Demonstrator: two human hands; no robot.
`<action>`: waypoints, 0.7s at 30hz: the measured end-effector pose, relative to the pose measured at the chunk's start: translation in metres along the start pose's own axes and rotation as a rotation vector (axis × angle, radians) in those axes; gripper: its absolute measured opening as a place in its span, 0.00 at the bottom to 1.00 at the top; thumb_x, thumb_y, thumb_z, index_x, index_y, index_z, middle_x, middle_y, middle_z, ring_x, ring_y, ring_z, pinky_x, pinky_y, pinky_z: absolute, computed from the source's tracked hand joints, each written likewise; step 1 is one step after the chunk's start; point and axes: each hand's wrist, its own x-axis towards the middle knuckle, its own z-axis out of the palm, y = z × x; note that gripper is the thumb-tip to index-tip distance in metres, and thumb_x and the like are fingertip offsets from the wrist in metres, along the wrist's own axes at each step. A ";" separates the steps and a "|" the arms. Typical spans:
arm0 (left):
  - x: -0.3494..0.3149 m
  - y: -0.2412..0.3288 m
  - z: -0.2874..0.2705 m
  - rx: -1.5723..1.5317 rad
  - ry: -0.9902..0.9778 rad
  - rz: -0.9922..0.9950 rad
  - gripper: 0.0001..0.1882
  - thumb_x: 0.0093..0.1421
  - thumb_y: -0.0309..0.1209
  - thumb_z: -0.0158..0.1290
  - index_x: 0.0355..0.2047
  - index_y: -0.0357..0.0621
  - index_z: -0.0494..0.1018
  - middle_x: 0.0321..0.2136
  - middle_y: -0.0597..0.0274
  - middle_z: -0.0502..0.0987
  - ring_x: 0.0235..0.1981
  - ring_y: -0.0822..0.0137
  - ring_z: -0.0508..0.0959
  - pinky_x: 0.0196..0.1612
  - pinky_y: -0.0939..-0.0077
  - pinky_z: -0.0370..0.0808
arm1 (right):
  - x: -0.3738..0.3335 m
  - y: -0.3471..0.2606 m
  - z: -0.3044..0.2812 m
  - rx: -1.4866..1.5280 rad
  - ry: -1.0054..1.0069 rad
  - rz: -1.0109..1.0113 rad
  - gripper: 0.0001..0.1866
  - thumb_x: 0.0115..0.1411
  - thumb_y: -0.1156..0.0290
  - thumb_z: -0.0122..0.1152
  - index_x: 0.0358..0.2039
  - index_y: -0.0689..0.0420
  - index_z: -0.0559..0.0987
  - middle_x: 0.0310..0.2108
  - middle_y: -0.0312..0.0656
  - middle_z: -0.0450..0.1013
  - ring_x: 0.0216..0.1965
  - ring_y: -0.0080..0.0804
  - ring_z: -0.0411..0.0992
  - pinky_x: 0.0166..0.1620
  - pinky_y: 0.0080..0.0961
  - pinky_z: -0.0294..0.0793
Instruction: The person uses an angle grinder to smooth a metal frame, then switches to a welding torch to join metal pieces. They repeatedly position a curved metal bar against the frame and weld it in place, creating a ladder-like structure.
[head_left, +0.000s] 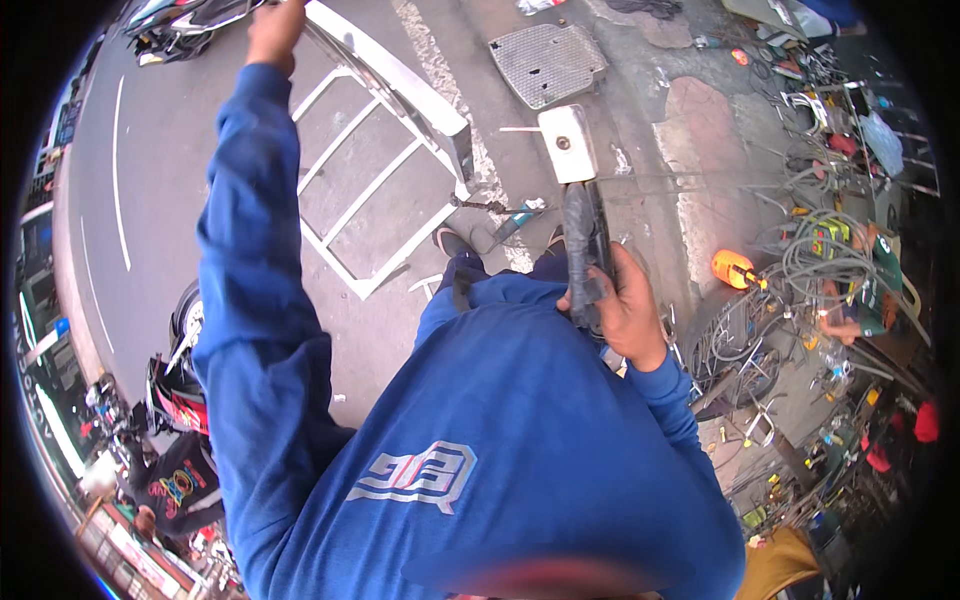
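My left arm reaches far up to the top edge of the view. There my left hand is closed at the upper end of a white ladder-like metal frame; its fingertips are partly cut off. The frame leans out over the road, with several crossbars. On the right, close to my body, my right hand grips the dark handle of a hammer-like tool. This handle looks wrapped in black tape. At its far end sits a whitish rectangular head with a round hole or bolt in the middle.
Near my feet lies a blue-green power tool. A patterned metal plate is on the ground ahead. To the right are an orange container, coiled cables and scattered tools. Motorcycles and another person are at left.
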 end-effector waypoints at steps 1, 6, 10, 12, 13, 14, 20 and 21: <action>0.011 -0.018 0.017 0.264 -0.022 -0.118 0.27 0.59 0.40 0.60 0.50 0.28 0.74 0.54 0.37 0.72 0.53 0.49 0.74 0.54 0.58 0.72 | 0.004 0.001 -0.008 -0.073 -0.033 -0.045 0.18 0.73 0.62 0.49 0.52 0.66 0.68 0.32 0.43 0.76 0.30 0.28 0.78 0.37 0.25 0.79; 0.026 -0.056 0.057 0.178 0.190 -0.105 0.16 0.57 0.33 0.54 0.38 0.28 0.77 0.26 0.46 0.80 0.31 0.49 0.83 0.31 0.54 0.78 | 0.016 -0.006 -0.034 -0.056 -0.141 -0.133 0.18 0.72 0.61 0.54 0.49 0.66 0.70 0.33 0.41 0.75 0.30 0.26 0.77 0.37 0.25 0.78; 0.033 -0.047 0.043 0.017 0.107 -0.337 0.11 0.57 0.31 0.52 0.35 0.35 0.76 0.21 0.56 0.75 0.23 0.54 0.78 0.27 0.56 0.77 | 0.029 -0.010 -0.042 -0.005 -0.193 -0.048 0.19 0.72 0.59 0.56 0.46 0.66 0.71 0.32 0.40 0.75 0.29 0.24 0.73 0.35 0.22 0.74; 0.033 -0.041 0.039 -0.160 -0.022 -0.424 0.06 0.57 0.31 0.52 0.32 0.42 0.73 0.19 0.62 0.69 0.18 0.59 0.72 0.23 0.61 0.74 | 0.036 -0.007 -0.042 -0.027 -0.206 -0.069 0.19 0.71 0.59 0.57 0.45 0.66 0.71 0.31 0.40 0.75 0.28 0.23 0.73 0.34 0.21 0.73; 0.031 -0.040 0.038 -0.179 -0.008 -0.377 0.07 0.58 0.31 0.52 0.33 0.42 0.73 0.20 0.62 0.70 0.18 0.60 0.72 0.23 0.61 0.73 | 0.040 -0.005 -0.040 -0.065 -0.193 -0.149 0.20 0.71 0.58 0.57 0.45 0.66 0.71 0.30 0.40 0.75 0.28 0.23 0.72 0.34 0.21 0.72; 0.032 -0.039 0.038 -0.201 0.008 -0.327 0.07 0.58 0.31 0.52 0.34 0.41 0.73 0.21 0.61 0.70 0.18 0.60 0.72 0.22 0.62 0.73 | 0.042 -0.004 -0.038 -0.114 -0.164 -0.208 0.20 0.71 0.58 0.57 0.45 0.66 0.71 0.29 0.40 0.75 0.28 0.23 0.73 0.34 0.21 0.72; 0.053 -0.069 0.031 0.082 0.130 -0.316 0.09 0.61 0.34 0.51 0.36 0.42 0.75 0.24 0.60 0.75 0.20 0.62 0.74 0.22 0.64 0.71 | 0.049 -0.001 -0.032 -0.071 -0.176 -0.206 0.22 0.70 0.57 0.59 0.45 0.67 0.71 0.26 0.39 0.74 0.28 0.23 0.73 0.32 0.23 0.71; 0.062 -0.078 0.026 0.114 0.108 -0.289 0.10 0.61 0.35 0.51 0.36 0.43 0.76 0.24 0.60 0.76 0.21 0.61 0.75 0.24 0.64 0.72 | 0.050 -0.002 -0.031 -0.080 -0.185 -0.202 0.22 0.70 0.57 0.59 0.45 0.67 0.71 0.25 0.39 0.74 0.28 0.23 0.72 0.32 0.23 0.71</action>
